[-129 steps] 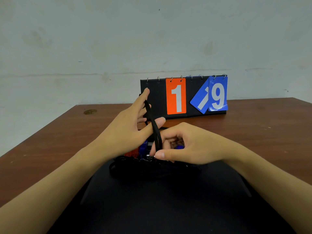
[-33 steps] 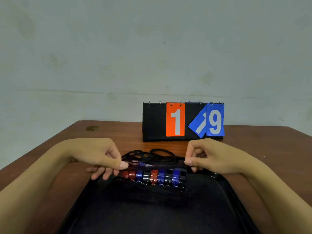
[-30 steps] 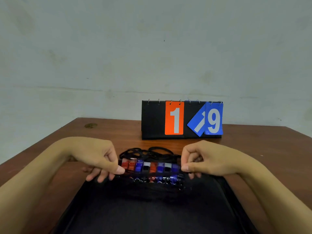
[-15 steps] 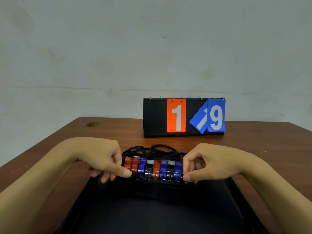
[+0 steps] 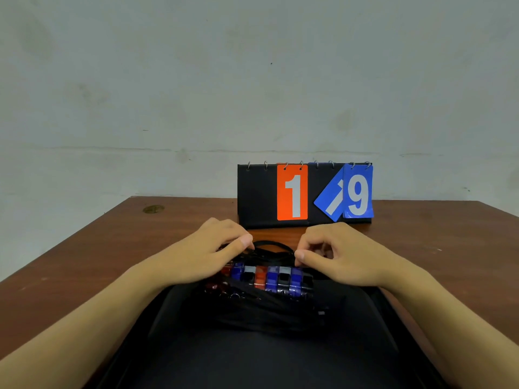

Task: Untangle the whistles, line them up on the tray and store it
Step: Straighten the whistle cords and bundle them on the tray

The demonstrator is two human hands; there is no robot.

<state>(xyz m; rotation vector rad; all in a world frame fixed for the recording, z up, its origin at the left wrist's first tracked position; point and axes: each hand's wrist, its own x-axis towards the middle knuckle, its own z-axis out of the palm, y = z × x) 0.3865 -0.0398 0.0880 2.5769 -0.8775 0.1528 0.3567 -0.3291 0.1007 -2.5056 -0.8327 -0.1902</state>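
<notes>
Head view: the whistles [image 5: 266, 277] sit in a side-by-side row on the black tray [image 5: 365, 346], in front of the scoreboard [image 5: 304, 193]; the row runs left-right, and I can't tell which way the mouthpieces face. My left hand [image 5: 207, 256] and right hand [image 5: 342, 254] pinch the black lanyards [image 5: 271, 249] behind it. I'd tuck the cords gently, without nudging the row.

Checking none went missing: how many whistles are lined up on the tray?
8 whistles visible, one row at the tray's far end, left to right: red, blue, black, red, blue, black, blue, black. The left hand may hide more.
</notes>
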